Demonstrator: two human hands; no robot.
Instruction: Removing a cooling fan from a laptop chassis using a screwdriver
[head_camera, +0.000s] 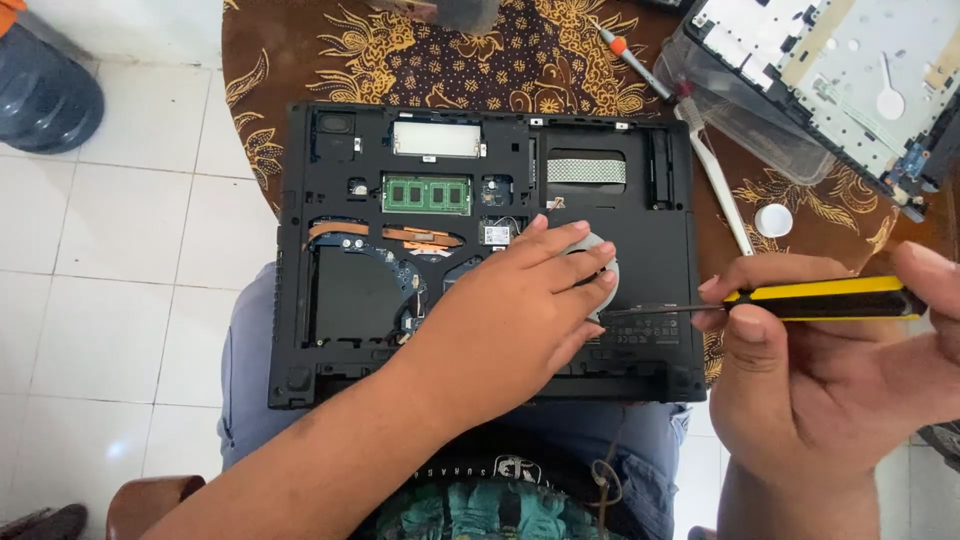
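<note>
An opened black laptop base (640, 215) lies bottom-up across my lap and the table edge, with a green memory module (427, 194) and copper heat pipes (400, 237) exposed. My left hand (515, 300) rests flat on the grey cooling fan (597, 262) at the middle right, fingers spread. My right hand (810, 385) grips a yellow-and-black screwdriver (810, 297). Its dark shaft (645, 311) points left and reaches the laptop beside my left fingertips.
A patterned brown cloth (500, 55) covers the table. Another screwdriver (630, 60), a white toothbrush (715, 180), a small white cap (774, 219) and a clear tray (760, 125) under a second dismantled laptop (850, 70) lie at the upper right. A blue water jug (45, 95) stands on the tiled floor.
</note>
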